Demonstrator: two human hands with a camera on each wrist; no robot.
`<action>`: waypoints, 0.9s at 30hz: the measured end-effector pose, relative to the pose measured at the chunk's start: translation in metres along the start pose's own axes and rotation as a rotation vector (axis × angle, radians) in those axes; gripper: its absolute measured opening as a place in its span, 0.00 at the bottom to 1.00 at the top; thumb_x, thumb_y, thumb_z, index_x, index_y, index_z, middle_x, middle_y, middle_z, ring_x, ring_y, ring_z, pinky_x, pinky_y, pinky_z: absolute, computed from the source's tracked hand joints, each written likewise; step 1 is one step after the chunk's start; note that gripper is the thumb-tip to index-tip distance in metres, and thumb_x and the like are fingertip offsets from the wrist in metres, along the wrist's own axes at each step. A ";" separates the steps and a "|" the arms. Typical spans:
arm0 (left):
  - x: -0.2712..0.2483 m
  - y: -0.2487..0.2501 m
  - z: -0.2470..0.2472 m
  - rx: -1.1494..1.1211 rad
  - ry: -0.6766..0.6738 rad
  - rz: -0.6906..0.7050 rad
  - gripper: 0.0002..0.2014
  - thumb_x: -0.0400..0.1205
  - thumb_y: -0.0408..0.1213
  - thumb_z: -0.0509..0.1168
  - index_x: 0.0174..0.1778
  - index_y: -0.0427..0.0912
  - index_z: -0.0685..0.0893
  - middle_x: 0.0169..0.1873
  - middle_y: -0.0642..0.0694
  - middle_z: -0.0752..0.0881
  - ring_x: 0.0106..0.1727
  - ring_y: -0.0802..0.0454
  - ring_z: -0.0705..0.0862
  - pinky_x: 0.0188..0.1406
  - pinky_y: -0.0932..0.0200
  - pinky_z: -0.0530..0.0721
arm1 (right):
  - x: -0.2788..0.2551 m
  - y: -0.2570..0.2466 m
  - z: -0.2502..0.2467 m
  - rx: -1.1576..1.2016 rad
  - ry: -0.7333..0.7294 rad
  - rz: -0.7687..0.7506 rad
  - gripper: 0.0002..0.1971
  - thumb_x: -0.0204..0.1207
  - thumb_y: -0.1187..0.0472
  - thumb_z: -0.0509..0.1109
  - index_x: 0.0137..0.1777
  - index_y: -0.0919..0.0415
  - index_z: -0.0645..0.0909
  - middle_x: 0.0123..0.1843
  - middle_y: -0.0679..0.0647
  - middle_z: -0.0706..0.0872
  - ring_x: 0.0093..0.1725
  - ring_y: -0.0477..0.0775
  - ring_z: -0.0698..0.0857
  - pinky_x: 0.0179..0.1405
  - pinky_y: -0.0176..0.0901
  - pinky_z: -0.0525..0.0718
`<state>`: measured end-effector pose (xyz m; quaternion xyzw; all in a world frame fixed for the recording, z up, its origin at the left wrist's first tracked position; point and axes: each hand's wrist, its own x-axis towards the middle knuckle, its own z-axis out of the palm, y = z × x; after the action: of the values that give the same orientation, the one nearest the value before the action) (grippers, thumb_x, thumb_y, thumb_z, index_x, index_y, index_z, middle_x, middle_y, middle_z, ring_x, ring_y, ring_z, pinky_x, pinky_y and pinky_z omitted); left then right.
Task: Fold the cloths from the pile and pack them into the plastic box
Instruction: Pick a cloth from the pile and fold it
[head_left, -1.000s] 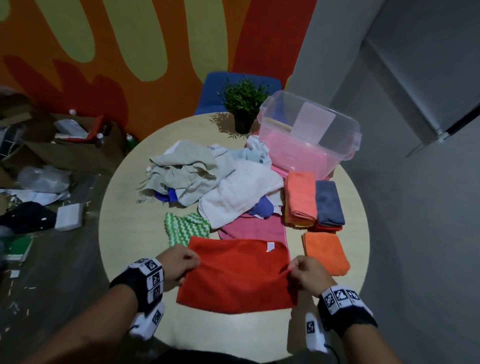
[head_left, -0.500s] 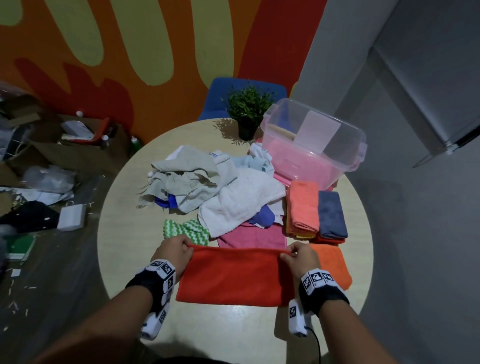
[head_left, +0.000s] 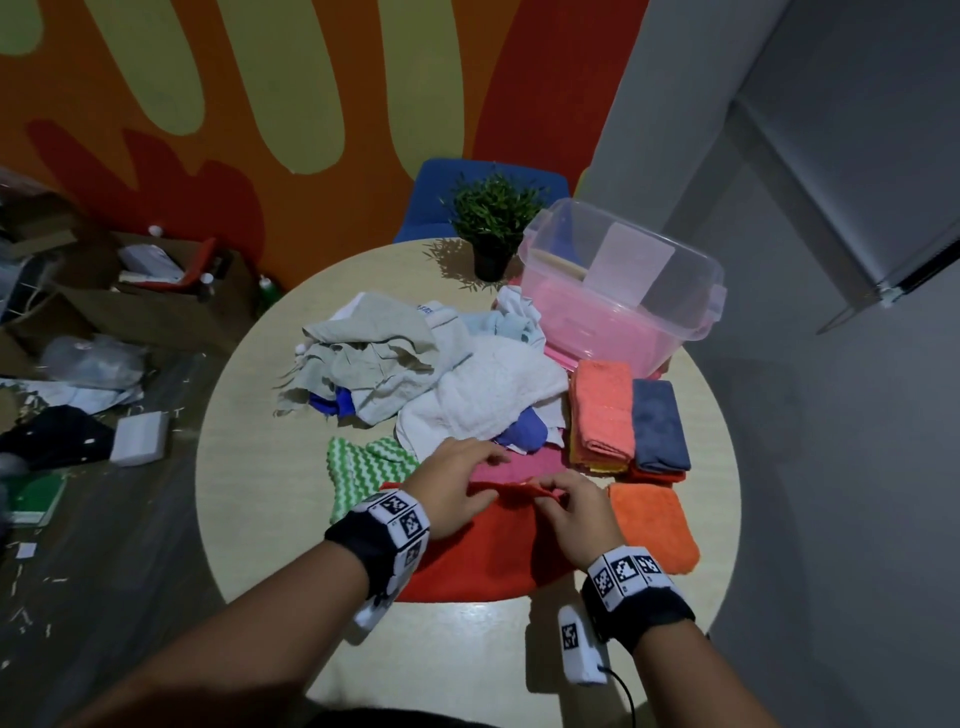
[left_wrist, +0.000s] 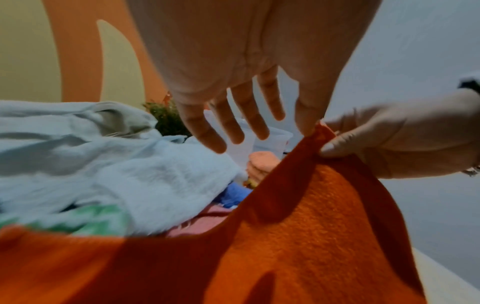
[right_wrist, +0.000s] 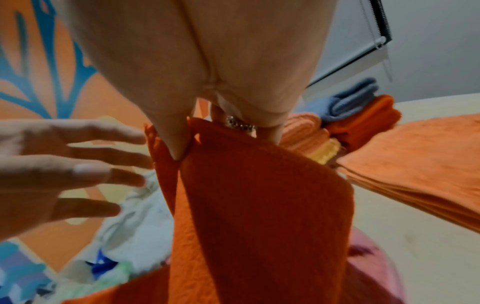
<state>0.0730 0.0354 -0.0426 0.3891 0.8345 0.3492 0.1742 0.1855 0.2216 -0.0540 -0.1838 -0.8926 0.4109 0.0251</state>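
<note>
Red-orange microfibre cloth (head_left: 483, 551) lies nearest, lower part hidden by both wrists. Right hand (head_left: 576, 512) pinches its raised far edge; left hand (head_left: 452, 488) hovers, fingers spread. Beyond the cloth: unfolded pile (head_left: 415, 374), then clear plastic box (head_left: 623, 291)

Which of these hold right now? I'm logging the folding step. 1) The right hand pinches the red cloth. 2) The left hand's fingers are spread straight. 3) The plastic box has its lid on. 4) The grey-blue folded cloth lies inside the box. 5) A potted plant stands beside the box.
1) True: the right hand pinches the red cloth at its raised edge.
2) True: the left hand has its fingers spread.
3) False: the plastic box is open on top.
4) False: the grey-blue folded cloth lies on the table, in front of the box.
5) True: the potted plant.
</note>
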 end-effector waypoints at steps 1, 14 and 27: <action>0.003 0.006 0.000 -0.011 -0.037 0.034 0.25 0.77 0.41 0.74 0.71 0.56 0.79 0.65 0.57 0.81 0.66 0.59 0.73 0.70 0.63 0.71 | -0.001 -0.010 -0.003 0.015 0.005 -0.044 0.13 0.75 0.70 0.74 0.49 0.50 0.90 0.46 0.41 0.86 0.46 0.36 0.82 0.47 0.20 0.72; 0.014 0.055 -0.066 -0.320 0.142 0.125 0.19 0.75 0.20 0.66 0.49 0.51 0.87 0.44 0.54 0.89 0.45 0.54 0.86 0.52 0.59 0.84 | -0.013 -0.080 -0.060 0.074 0.040 -0.143 0.09 0.71 0.61 0.81 0.41 0.50 0.83 0.33 0.47 0.87 0.34 0.46 0.85 0.38 0.46 0.86; 0.014 0.063 -0.108 -0.493 0.184 -0.032 0.15 0.71 0.51 0.76 0.41 0.42 0.94 0.35 0.45 0.93 0.39 0.46 0.91 0.46 0.42 0.89 | 0.000 -0.110 -0.107 0.029 0.208 -0.334 0.09 0.77 0.65 0.75 0.50 0.51 0.90 0.48 0.45 0.89 0.52 0.44 0.86 0.51 0.36 0.83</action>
<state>0.0361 0.0266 0.0771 0.2883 0.7427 0.5728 0.1928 0.1724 0.2338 0.0979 -0.0742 -0.8972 0.3928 0.1878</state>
